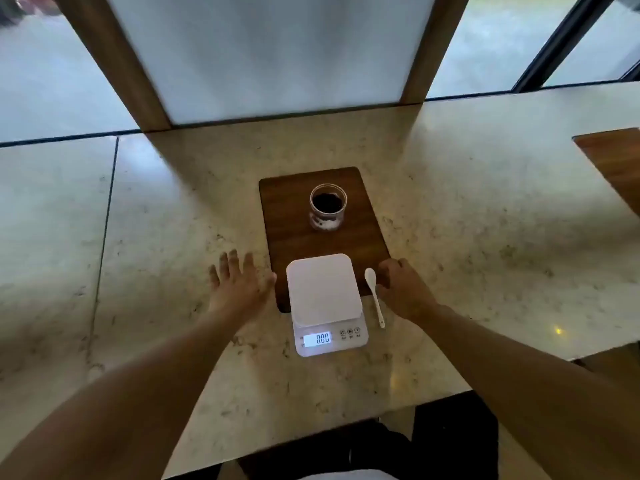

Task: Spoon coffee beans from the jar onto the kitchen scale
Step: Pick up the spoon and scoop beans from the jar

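Centrally, open jar [327, 206] holds dark coffee beans [327, 203]; scale [324, 296] reads 0.00.

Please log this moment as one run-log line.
spoon: untouched beside scale | right hand: open, near it | left hand: open, flat | jar: open | display: 0.00

Around the one scale [323, 296] there were one jar [327, 206] behind it, one spoon [374, 296] just to its right, one board [322, 233] beneath, and two hands [239, 289] [403, 289] flanking it.
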`<state>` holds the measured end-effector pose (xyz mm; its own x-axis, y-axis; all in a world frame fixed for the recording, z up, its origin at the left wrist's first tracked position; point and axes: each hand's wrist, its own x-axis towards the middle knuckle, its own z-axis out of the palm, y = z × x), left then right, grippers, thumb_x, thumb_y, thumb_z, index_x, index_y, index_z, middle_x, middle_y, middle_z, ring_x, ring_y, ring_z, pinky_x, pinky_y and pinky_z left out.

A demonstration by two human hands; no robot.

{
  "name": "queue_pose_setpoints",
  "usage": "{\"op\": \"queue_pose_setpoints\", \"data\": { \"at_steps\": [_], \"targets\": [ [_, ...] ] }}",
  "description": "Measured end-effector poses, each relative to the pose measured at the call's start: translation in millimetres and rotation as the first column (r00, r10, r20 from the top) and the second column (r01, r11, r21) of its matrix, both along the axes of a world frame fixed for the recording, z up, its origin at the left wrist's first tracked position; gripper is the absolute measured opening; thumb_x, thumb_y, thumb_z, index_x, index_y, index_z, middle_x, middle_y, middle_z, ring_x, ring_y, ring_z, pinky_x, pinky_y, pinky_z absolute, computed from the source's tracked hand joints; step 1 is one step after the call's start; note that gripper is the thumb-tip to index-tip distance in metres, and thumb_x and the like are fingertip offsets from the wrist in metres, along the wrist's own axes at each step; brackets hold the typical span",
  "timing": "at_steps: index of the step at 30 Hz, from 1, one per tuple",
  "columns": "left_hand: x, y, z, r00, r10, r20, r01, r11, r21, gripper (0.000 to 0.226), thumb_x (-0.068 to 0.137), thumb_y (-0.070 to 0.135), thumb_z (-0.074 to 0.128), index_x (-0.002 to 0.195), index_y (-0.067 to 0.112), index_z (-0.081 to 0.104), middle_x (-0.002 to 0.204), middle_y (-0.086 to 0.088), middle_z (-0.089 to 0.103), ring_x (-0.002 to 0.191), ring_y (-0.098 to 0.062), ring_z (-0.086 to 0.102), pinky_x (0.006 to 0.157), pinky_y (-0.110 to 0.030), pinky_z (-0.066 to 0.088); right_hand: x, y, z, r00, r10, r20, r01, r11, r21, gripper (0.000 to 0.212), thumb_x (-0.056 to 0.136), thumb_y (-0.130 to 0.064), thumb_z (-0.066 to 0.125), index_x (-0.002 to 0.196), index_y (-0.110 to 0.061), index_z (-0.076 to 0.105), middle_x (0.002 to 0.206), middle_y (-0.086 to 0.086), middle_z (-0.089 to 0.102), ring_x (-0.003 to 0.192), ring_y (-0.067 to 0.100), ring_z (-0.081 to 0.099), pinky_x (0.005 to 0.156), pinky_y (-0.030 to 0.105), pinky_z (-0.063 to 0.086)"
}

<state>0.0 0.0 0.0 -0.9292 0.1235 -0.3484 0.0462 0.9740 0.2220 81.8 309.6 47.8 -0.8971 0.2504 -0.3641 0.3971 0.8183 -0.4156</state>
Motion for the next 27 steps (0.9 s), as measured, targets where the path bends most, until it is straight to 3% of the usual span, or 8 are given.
{"op": "queue_pose_setpoints", "data": {
  "at_steps": [2,5,11,18,23,27],
  "targets": [
    [8,2,-6,1.000,0.001,0.015,-0.001,1.000,0.000,0.085,0.086,0.070,0.008,0.153,0.018,0.000,0.164,-0.013,-0.005,0.149,-0.028,-0.014,0.118,-0.050,-0.010,3,0,-6,0.998,-0.056,0.033,0.057,0.998,-0.025,0.026,0.086,-0.023,0.066,0.108,-0.011,0.059,0.106,0.011,0.063,0.087,0.028,0.062,0.074,0.041,0.054],
    [26,5,-17,0.998,-0.006,0.055,0.007,1.000,-0.014,0.080,0.092,0.065,0.009,0.151,0.017,-0.014,0.163,-0.012,-0.018,0.147,-0.027,-0.023,0.118,-0.049,-0.013,16,0,-19,0.992,-0.051,0.116,0.053,0.998,-0.018,0.018,0.088,-0.032,0.064,0.086,-0.016,0.056,0.079,0.002,0.060,0.063,0.013,0.053,0.051,0.028,0.037],
    [41,13,-27,0.993,0.060,0.099,-0.057,0.998,-0.031,0.076,0.096,0.060,0.012,0.150,0.017,-0.021,0.160,-0.012,-0.026,0.144,-0.028,-0.030,0.118,-0.050,-0.014,37,8,-33,0.988,0.037,0.153,-0.040,0.999,0.016,0.036,0.088,-0.037,0.066,0.057,-0.026,0.053,0.056,-0.006,0.056,0.052,0.010,0.054,0.047,0.024,0.032],
    [39,20,-51,0.991,0.135,-0.024,-0.136,0.989,-0.049,0.089,0.081,0.070,-0.010,0.152,0.017,-0.009,0.163,-0.016,-0.014,0.147,-0.030,-0.022,0.118,-0.052,-0.013,34,15,-51,0.979,0.099,0.177,-0.109,0.993,0.044,0.036,0.087,-0.039,0.066,0.055,-0.025,0.058,0.058,-0.005,0.057,0.052,0.007,0.052,0.047,0.021,0.031],
    [42,23,-68,0.965,0.147,-0.216,-0.157,0.987,-0.030,0.078,0.094,0.062,0.013,0.152,0.010,0.017,0.160,-0.024,0.013,0.150,-0.035,-0.001,0.120,-0.052,-0.007,34,16,-58,1.000,0.005,0.013,-0.003,0.994,-0.109,0.034,0.088,-0.027,0.066,0.057,-0.019,0.057,0.054,-0.004,0.055,0.046,0.007,0.043,0.046,0.018,0.033],
    [40,21,-75,0.949,0.142,-0.282,-0.154,0.988,-0.019,0.079,0.092,0.063,0.009,0.151,0.012,0.022,0.160,-0.021,0.017,0.150,-0.032,0.000,0.120,-0.048,-0.009,23,18,-50,0.984,-0.104,-0.147,0.068,0.970,-0.234,0.017,0.092,-0.028,0.063,0.077,-0.022,0.066,0.065,-0.007,0.067,0.056,0.008,0.062,0.052,0.015,0.045]
  ]
}}
